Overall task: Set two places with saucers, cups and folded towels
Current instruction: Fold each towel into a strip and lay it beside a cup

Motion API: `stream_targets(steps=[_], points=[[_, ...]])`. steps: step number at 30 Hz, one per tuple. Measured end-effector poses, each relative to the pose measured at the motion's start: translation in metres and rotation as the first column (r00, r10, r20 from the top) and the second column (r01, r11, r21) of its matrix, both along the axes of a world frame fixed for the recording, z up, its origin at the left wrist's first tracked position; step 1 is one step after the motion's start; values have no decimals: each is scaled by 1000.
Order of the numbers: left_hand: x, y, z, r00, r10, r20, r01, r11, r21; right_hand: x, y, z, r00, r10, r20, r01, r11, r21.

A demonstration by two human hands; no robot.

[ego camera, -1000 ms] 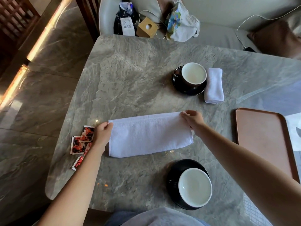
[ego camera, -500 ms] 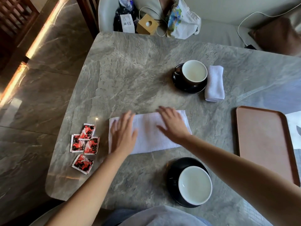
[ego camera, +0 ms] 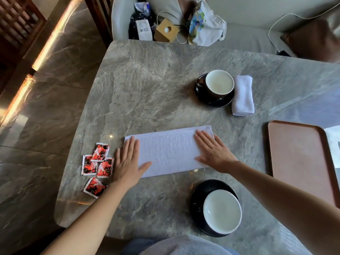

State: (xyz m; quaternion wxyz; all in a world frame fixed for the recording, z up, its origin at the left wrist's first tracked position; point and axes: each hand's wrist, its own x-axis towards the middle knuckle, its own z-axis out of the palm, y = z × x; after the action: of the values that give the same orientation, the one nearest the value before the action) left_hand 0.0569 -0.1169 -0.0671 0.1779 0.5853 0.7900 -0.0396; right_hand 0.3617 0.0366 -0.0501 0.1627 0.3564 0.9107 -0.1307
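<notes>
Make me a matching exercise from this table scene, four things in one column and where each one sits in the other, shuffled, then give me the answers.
Things:
1. rolled towel
2. flat towel
3. red packets
4. brown tray

Places:
A. at the right edge of the table, with nothing on it
B. under both hands, left hand and right hand
C. just right of the far cup and saucer
D. on the table, left of the left hand

Pairs: 1-C, 2-B, 3-D, 4-A

Grey marble table (ego camera: 147, 85), glossy stone floor (ego camera: 36, 126), perhaps sunlit.
</notes>
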Motion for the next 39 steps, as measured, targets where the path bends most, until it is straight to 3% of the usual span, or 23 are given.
stream_targets(steps=[7, 10, 12, 14, 16, 19, 23, 28, 31, 35, 39], points=[[7, 8, 13, 1000, 6, -30, -10, 994, -112, -5, -3, 10, 998, -63, -9, 63, 997, -36], [43, -2, 34, 999, 34, 38, -38, 995, 94, -19, -3, 22, 993, -79, -88, 85, 994, 69], [79, -18, 41, 990, -59, 124, 31, 975, 220, -42, -3, 30, 980, -27, -196, 47, 994, 100], [105, -33, 40, 981, -69, 180, 40, 986, 159, -69, -5, 33, 975, 63, -211, -53, 997, 51], [110, -37, 29, 984, 2, 178, -7, 1000, 29, -88, -7, 31, 987, 93, -131, -95, 995, -10], [93, -30, 19, 993, -28, 117, 30, 999, -12, -98, -6, 28, 1000, 19, -12, -20, 999, -37], [50, -7, 21, 992, -65, 107, 69, 997, -33, -102, -4, 32, 993, -119, 1, 118, 986, -119], [7, 44, 26, 995, -17, 96, 25, 997, -76, -109, -20, 36, 942, -332, 58, 335, 902, -272], [9, 67, 31, 996, -30, 86, 41, 992, -122, -120, -37, 35, 888, -459, 37, 429, 796, -427], [13, 67, 31, 993, -57, 107, 71, 988, -133, -117, -49, 36, 889, -457, 41, 401, 730, -553], [16, 42, 30, 994, -37, 106, 39, 999, -18, -112, -47, 38, 858, -512, 48, 370, 551, -748]])
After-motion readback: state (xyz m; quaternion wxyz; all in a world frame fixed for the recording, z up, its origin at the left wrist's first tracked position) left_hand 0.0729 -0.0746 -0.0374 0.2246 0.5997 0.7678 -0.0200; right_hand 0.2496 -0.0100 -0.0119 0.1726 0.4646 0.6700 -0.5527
